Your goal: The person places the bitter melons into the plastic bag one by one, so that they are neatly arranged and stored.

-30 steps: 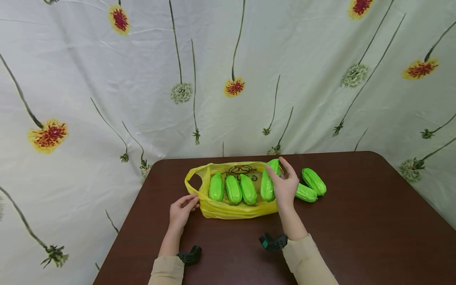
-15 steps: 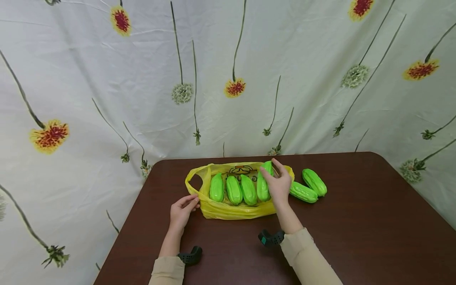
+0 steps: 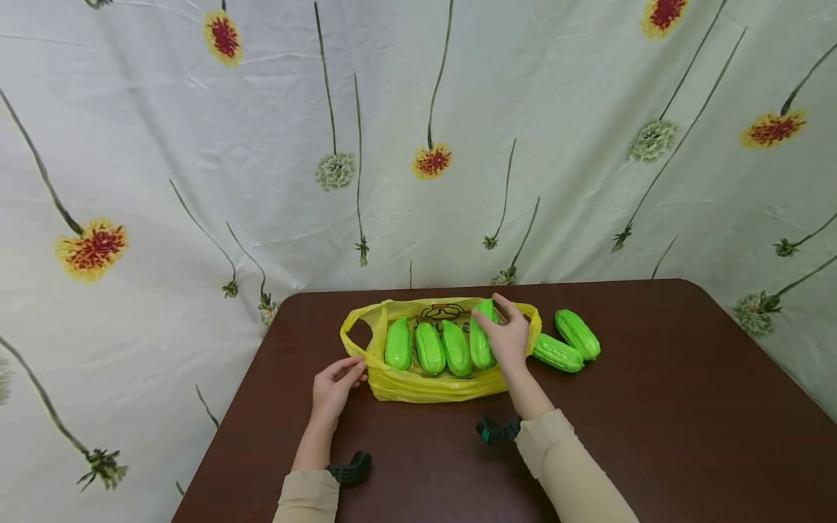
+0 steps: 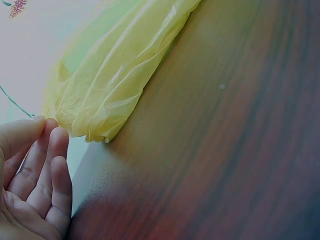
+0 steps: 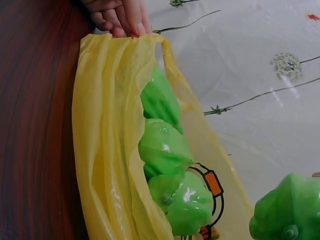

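A yellow plastic bag [image 3: 428, 387] lies open on its side across the table, with three bright green ridged gourds [image 3: 429, 349] in a row inside. My left hand [image 3: 330, 392] pinches the front rim at the bag's left end between thumb and fingertips; the left wrist view shows the bag film [image 4: 107, 85] running from those fingertips. Over the bag's right end, my right hand [image 3: 511, 343] grips another green gourd [image 3: 482, 343] between thumb and fingers, holding it nearly upright beside the row. That gourd [image 5: 287, 210] appears at the lower right of the right wrist view, apart from the others.
Two more green gourds [image 3: 557, 353] lie on the dark brown table [image 3: 654, 407] just right of the bag. A pale cloth [image 3: 588, 218] printed with flowers hangs behind the table's far edge. The bag's left handle loop [image 3: 353, 319] stands up.
My right hand has moved left with its gourd, from the bag's right edge to beside the row inside. The bag's right handle is now uncovered. My left hand stays in place.
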`<action>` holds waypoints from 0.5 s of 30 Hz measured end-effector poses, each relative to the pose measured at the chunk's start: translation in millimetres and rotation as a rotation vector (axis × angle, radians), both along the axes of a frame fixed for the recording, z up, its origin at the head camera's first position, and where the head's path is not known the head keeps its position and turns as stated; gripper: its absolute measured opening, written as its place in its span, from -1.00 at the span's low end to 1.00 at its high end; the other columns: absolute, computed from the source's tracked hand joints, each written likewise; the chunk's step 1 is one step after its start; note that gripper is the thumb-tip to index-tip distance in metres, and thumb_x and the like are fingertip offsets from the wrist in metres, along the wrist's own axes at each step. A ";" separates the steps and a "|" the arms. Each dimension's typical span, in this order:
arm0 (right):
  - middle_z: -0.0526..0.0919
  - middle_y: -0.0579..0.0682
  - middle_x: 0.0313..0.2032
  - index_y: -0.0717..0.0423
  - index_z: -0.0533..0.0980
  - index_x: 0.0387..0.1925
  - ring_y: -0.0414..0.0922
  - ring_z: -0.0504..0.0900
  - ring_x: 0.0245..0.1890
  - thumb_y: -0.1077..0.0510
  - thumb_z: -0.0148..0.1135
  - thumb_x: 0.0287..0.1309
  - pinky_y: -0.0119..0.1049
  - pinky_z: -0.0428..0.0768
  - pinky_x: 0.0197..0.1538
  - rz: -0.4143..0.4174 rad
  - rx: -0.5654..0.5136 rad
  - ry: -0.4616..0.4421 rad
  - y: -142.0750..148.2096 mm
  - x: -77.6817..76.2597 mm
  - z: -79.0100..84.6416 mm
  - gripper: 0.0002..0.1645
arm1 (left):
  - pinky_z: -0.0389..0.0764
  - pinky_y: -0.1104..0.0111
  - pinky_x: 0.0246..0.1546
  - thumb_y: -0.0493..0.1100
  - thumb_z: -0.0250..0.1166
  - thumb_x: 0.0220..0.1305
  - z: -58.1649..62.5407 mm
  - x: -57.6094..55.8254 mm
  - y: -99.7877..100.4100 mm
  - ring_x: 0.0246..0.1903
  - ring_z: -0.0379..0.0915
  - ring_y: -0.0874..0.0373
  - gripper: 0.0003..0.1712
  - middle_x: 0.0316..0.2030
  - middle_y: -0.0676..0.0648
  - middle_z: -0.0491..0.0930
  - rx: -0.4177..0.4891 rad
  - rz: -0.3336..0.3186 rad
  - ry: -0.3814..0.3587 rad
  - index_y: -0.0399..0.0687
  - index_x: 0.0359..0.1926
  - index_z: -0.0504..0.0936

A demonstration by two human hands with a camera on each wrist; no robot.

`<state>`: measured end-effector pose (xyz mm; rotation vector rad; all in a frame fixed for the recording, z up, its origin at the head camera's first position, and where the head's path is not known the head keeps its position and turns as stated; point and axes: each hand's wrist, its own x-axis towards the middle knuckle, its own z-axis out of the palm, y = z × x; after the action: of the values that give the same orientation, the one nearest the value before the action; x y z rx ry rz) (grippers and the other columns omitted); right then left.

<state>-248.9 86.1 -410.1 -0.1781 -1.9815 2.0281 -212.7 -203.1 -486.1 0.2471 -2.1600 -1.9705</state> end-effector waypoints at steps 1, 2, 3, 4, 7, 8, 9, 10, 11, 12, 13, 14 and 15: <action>0.34 0.08 0.26 0.09 0.39 0.24 0.04 0.30 0.27 0.14 0.38 0.05 -0.11 0.43 0.16 0.000 0.007 -0.007 0.0 -0.7 -0.4 -0.32 | 0.58 0.43 -0.32 -0.19 0.32 0.19 0.1 0.0 0.0 -0.37 0.62 0.08 -0.70 -0.23 -0.15 0.67 -0.001 0.001 -0.001 -0.28 -0.09 0.66; 0.35 0.07 0.25 0.08 0.39 0.24 0.03 0.31 0.27 0.13 0.38 0.05 -0.12 0.42 0.16 -0.002 0.013 -0.015 -0.2 -1.5 -0.9 -0.32 | 0.58 0.43 -0.32 -0.19 0.32 0.19 0.3 0.1 -0.1 -0.37 0.62 0.08 -0.70 -0.23 -0.15 0.67 -0.001 0.002 -0.001 -0.28 -0.09 0.66; 0.35 0.07 0.25 0.07 0.39 0.24 0.03 0.31 0.27 0.12 0.38 0.05 -0.12 0.42 0.16 -0.002 0.020 -0.020 -0.3 -2.2 -1.3 -0.32 | 0.58 0.43 -0.32 -0.19 0.32 0.20 0.5 0.1 -0.2 -0.37 0.62 0.08 -0.70 -0.24 -0.14 0.67 -0.001 0.001 -0.001 -0.28 -0.09 0.66; 0.35 0.08 0.25 0.08 0.39 0.24 0.03 0.30 0.27 0.13 0.37 0.05 -0.12 0.41 0.17 0.001 0.021 -0.022 -0.5 -2.8 -1.4 -0.32 | 0.58 0.43 -0.32 -0.19 0.32 0.20 0.6 0.0 -0.2 -0.37 0.62 0.08 -0.70 -0.24 -0.14 0.67 -0.001 0.001 -0.001 -0.28 -0.09 0.66; 0.36 0.09 0.24 0.10 0.39 0.23 0.03 0.30 0.27 0.14 0.38 0.05 -0.13 0.39 0.19 0.003 0.025 -0.030 -1.5 -4.8 -1.9 -0.32 | 0.57 0.43 -0.32 -0.19 0.32 0.20 0.7 -0.3 -0.3 -0.38 0.62 0.11 -0.70 -0.25 -0.12 0.67 0.000 0.001 -0.001 -0.28 -0.09 0.66; 0.35 0.09 0.25 0.11 0.39 0.24 0.04 0.31 0.26 0.14 0.37 0.06 -0.13 0.39 0.19 0.005 0.026 -0.031 -1.8 -5.4 -2.3 -0.32 | 0.57 0.44 -0.32 -0.19 0.32 0.20 0.7 -0.5 -0.3 -0.39 0.62 0.13 -0.70 -0.25 -0.12 0.67 0.001 0.000 0.000 -0.28 -0.09 0.66; 0.35 0.09 0.25 0.11 0.39 0.24 0.04 0.31 0.26 0.15 0.36 0.06 -0.13 0.39 0.19 0.006 0.028 -0.036 -2.0 -6.1 -3.0 -0.33 | 0.57 0.44 -0.32 -0.19 0.32 0.20 0.6 -0.7 -0.3 -0.40 0.62 0.15 -0.70 -0.25 -0.12 0.67 0.002 0.000 0.001 -0.28 -0.09 0.65; 0.34 0.10 0.25 0.12 0.39 0.24 0.06 0.31 0.26 0.16 0.36 0.07 -0.12 0.39 0.19 0.010 0.027 -0.037 -2.2 -7.0 -4.0 -0.33 | 0.57 0.44 -0.33 -0.19 0.32 0.20 0.4 -0.8 -0.4 -0.40 0.62 0.16 -0.70 -0.25 -0.12 0.67 0.001 0.000 0.001 -0.28 -0.09 0.65; 0.34 0.10 0.25 0.12 0.39 0.24 0.06 0.31 0.26 0.16 0.36 0.07 -0.12 0.39 0.19 0.011 0.027 -0.041 -2.6 -7.7 -5.1 -0.33 | 0.57 0.44 -0.33 -0.19 0.32 0.20 0.2 -0.8 -0.3 -0.41 0.61 0.17 -0.70 -0.24 -0.13 0.67 0.002 0.000 0.001 -0.28 -0.09 0.65; 0.34 0.11 0.25 0.13 0.38 0.24 0.07 0.31 0.26 0.17 0.35 0.08 -0.12 0.39 0.18 0.013 0.028 -0.040 -2.7 -8.2 -6.0 -0.34 | 0.57 0.44 -0.33 -0.19 0.32 0.20 0.0 -0.8 -0.2 -0.41 0.61 0.17 -0.70 -0.24 -0.14 0.67 0.003 0.000 0.000 -0.28 -0.09 0.65; 0.34 0.11 0.25 0.14 0.39 0.23 0.07 0.31 0.26 0.18 0.35 0.08 -0.12 0.39 0.19 0.013 0.030 -0.042 -2.9 -8.7 -7.0 -0.34 | 0.57 0.44 -0.33 -0.19 0.32 0.20 -0.1 -0.7 -0.2 -0.41 0.62 0.17 -0.70 -0.24 -0.14 0.67 0.004 0.000 0.000 -0.28 -0.09 0.65; 0.34 0.12 0.25 0.14 0.38 0.23 0.07 0.31 0.26 0.19 0.34 0.09 -0.11 0.39 0.19 0.015 0.032 -0.044 -3.1 -9.4 -8.2 -0.35 | 0.57 0.44 -0.33 -0.19 0.32 0.20 -0.3 -0.6 -0.1 -0.41 0.62 0.17 -0.70 -0.23 -0.15 0.67 0.005 0.000 0.001 -0.29 -0.09 0.65; 0.34 0.13 0.24 0.16 0.38 0.23 0.08 0.30 0.26 0.20 0.33 0.09 -0.11 0.38 0.20 0.019 0.033 -0.045 -3.3 -9.8 -9.0 -0.35 | 0.57 0.44 -0.33 -0.20 0.32 0.19 -0.4 -0.5 -0.1 -0.41 0.62 0.16 -0.70 -0.23 -0.16 0.66 0.006 0.001 0.001 -0.29 -0.09 0.65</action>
<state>-258.8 82.8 -419.1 -0.2008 -2.0498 2.0190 -213.2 -203.1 -486.5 0.2476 -2.1527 -1.9770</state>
